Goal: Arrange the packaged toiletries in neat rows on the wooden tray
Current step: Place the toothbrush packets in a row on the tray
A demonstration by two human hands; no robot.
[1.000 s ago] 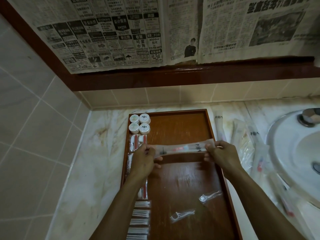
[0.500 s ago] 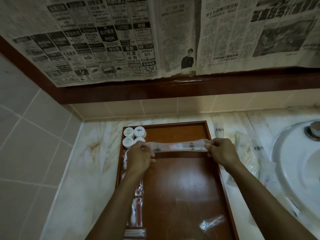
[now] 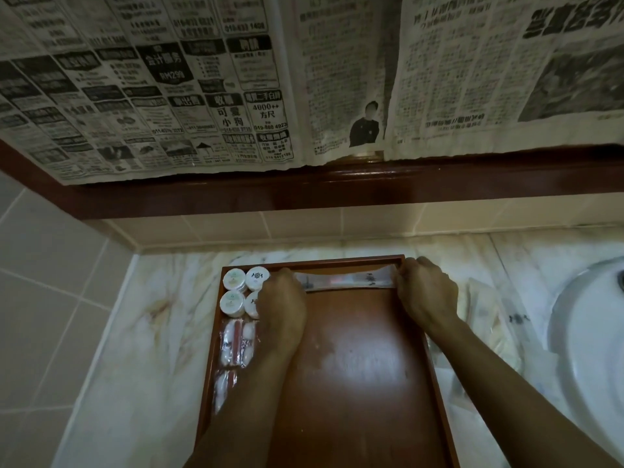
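Wooden tray [image 3: 418,339] now has the long clear packet [image 3: 347,282] carried up to its far edge, left hand [image 3: 282,307] and right hand [image 3: 427,292] each pinching an end, so that back row's basically started.

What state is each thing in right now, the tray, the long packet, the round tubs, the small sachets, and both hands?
Wooden tray: flat on the counter, mostly bare.
Long clear packet: held crosswise along the tray's far edge.
Round tubs: four, lids on, far left corner.
Small sachets: sealed, lined down the left side.
Left hand: gripping the packet's left end.
Right hand: gripping its right end.
Sink: dry as far as visible.
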